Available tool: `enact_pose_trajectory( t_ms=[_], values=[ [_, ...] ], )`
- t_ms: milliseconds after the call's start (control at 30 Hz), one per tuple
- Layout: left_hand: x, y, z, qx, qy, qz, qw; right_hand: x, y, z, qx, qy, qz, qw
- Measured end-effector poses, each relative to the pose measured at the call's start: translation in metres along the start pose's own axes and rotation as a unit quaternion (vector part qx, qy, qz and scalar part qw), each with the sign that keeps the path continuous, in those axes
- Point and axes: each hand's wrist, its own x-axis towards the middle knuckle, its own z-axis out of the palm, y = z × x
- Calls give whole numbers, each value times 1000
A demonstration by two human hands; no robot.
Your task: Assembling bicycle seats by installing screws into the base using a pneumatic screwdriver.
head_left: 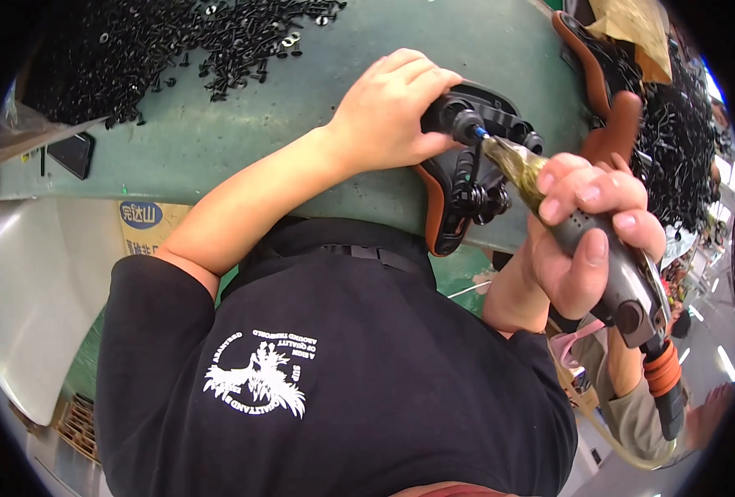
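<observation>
My left hand is closed around the end of a black plastic part with round, roller-like pieces on it, held over the near side of the green table. My right hand grips a grey power screwdriver, its nose wrapped in yellowish, clear film. The blue-tipped bit meets a round black piece beside my left fingers; whether a screw sits there is hidden. Just below, a black and orange part with similar round pieces lies at the table edge, partly overhanging it.
Loose black screws are heaped at the far left, with a phone nearer the edge. Orange parts and a black heap fill the right side. Another person's sleeve shows at lower right, near a hose.
</observation>
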Motion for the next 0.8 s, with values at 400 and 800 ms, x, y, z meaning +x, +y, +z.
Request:
enact_pose_trajectory(
  t_ms=[400,800],
  values=[
    [-13,-7,10,-82,7,-47,995,2,4,10,-29,-40,42,998],
    [-13,-22,13,-201,-2,-48,978,-7,29,30,-60,-28,14,998]
  ],
)
